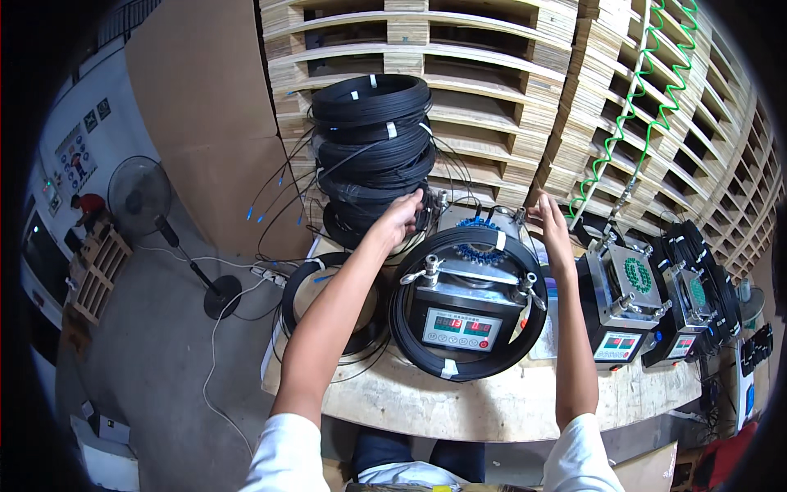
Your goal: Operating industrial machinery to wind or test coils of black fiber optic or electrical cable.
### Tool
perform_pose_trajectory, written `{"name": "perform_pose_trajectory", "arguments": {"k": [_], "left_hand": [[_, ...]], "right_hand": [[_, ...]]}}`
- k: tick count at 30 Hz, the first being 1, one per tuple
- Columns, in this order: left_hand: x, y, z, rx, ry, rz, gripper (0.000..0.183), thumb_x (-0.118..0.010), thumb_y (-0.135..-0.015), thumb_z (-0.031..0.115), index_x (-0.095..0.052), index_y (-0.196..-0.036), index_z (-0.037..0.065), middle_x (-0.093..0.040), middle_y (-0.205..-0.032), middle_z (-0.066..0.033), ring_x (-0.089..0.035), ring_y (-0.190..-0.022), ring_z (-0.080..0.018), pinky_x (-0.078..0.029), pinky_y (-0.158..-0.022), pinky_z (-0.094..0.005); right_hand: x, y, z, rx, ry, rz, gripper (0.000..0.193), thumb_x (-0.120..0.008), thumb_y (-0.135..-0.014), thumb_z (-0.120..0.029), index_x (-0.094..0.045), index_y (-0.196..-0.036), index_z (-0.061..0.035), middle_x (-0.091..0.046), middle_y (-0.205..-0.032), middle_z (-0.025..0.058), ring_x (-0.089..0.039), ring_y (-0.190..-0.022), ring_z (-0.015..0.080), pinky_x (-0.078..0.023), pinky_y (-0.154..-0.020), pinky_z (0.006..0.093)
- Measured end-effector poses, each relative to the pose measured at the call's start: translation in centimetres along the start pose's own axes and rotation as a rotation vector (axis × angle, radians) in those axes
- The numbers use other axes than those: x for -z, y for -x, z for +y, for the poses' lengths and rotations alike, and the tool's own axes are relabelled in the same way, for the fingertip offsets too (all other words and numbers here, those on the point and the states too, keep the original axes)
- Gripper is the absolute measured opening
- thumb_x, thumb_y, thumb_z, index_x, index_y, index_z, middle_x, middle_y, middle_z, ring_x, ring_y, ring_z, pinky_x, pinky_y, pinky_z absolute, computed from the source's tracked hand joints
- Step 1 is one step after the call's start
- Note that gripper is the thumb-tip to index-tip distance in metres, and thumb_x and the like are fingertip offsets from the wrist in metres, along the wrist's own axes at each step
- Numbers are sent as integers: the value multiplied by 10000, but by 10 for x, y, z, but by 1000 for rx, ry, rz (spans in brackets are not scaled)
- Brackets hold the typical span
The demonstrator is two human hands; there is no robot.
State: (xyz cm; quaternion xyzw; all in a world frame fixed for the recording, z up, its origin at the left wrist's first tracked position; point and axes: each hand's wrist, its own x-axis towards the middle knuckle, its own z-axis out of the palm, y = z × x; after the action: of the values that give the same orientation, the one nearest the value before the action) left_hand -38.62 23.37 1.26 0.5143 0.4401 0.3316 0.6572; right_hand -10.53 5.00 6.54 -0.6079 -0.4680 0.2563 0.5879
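Observation:
A fiber connector polishing machine (461,330) with a lit red-and-green display stands before me on the wooden table. A coil of black cable (396,324) with white ties leans around its front. On top, blue connectors (480,238) sit in a ring. My left hand (400,220) reaches beside the machine's back left knob (443,199), close to the stacked coils, its fingers stretched out. By the back right knob (520,215), my right hand (551,221) has fingers raised and apart. Nothing shows in either hand, though the left fingertips are partly unclear.
Stacked black cable coils (373,156) rise at the back left; another coil (287,307) lies on the table (393,410). Two similar machines (619,303) (684,307) stand right. Wooden pallets (410,41) form the background. A floor fan (139,197) and a person (88,205) are left.

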Motion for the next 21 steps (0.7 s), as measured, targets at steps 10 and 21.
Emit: {"name": "perform_pose_trajectory", "arguments": {"k": [10,21], "left_hand": [[-35,-55,-27,-33,477,-15,260,-760,-883,458,-725,-839,204,-709,-859,85,-547,-713,-54,-377,-611,-276],[-34,-63,-18,-303,356,94,347,-772,-903,311,-671,-1100,44,-737,-909,-59,-604,-630,-67,-471,-536,-232]], "right_hand": [[-4,28,28,54,-91,141,397,-569,-1039,-297,-588,-1306,-5,-664,-985,93,-634,-890,141,-506,-804,264],[-11,21,31,44,-82,120,335,-557,-1038,-232,-613,-1240,29,-644,-882,63,-617,-788,111,-516,-721,249]]}}
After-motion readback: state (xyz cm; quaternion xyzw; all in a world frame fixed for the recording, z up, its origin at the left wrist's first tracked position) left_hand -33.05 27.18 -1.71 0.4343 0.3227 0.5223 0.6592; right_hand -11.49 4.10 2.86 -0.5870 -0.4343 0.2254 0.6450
